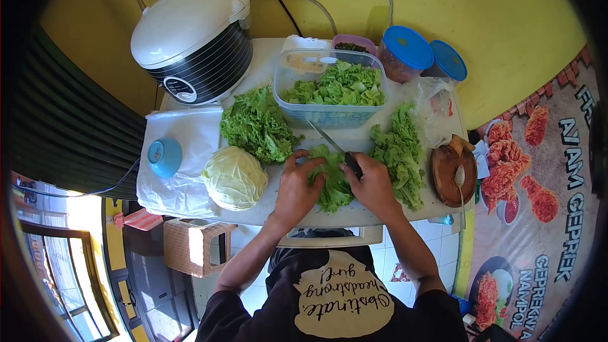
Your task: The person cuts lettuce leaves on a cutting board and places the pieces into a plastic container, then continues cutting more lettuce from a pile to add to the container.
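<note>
My right hand (372, 185) is wrapped round the black handle of a knife (330, 137), its blade pointing up and to the left. Under the blade lie green lettuce leaves (330, 185) on the white table. My left hand (300, 185) has curled fingers holding the left edge of these leaves. Beyond both hands stands a clear plastic container (329, 114) with cut lettuce (342, 83) in it. A bunch of curly lettuce (261, 123) lies to the left, and more loose lettuce leaves (400, 155) lie right of my right hand.
A pale cabbage (235, 178) and a blue bowl (164, 157) on white plastic sheets (180, 196) are at left. Behind them stands a rice cooker (193, 44). At right are a brown mortar (443, 180) with a spoon, a plastic bag (437, 114) and blue-lidded tubs (407, 50).
</note>
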`<act>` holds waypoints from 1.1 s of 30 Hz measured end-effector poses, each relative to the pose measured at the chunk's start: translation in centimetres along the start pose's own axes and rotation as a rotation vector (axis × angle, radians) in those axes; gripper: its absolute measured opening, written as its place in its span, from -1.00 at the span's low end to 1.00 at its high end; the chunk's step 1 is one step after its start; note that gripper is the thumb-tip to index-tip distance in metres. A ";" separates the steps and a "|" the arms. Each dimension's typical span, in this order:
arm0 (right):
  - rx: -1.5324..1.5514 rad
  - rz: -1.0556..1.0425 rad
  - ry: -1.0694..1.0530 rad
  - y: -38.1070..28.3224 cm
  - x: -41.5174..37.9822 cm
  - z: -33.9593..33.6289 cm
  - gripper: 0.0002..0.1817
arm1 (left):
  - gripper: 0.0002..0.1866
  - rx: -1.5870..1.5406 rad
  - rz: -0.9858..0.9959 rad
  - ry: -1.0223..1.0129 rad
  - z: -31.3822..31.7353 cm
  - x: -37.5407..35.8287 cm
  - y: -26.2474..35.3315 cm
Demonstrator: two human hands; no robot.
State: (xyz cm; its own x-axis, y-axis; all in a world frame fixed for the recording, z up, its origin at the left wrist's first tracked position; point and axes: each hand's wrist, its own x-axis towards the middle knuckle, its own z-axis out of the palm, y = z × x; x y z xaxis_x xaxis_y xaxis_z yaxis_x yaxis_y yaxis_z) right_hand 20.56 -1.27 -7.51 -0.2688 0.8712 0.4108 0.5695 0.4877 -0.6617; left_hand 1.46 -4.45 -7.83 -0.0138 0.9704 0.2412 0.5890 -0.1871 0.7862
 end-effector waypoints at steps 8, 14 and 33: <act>0.117 0.203 -0.128 -5.3 -5.3 -3.6 -0.35 | -0.58 0.005 -0.069 -0.015 -0.1 0.5 0.5; 0.078 0.179 -0.304 -4.4 -7.1 -3.3 -0.30 | -0.56 -0.041 -0.044 0.067 -0.1 0.1 0.5; -0.160 0.133 -0.330 -4.6 -5.3 -1.2 -0.31 | -0.65 0.038 -0.147 0.113 0.4 0.5 0.3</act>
State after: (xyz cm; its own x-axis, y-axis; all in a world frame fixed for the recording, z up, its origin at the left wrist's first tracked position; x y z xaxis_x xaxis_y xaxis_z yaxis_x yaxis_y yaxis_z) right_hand 20.29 -8.18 -5.85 -0.4051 0.9102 0.0864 0.7233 0.3768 -0.5786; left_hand 2.00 -3.99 -7.72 -0.1917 0.9630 0.1895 0.6039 -0.0365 0.7962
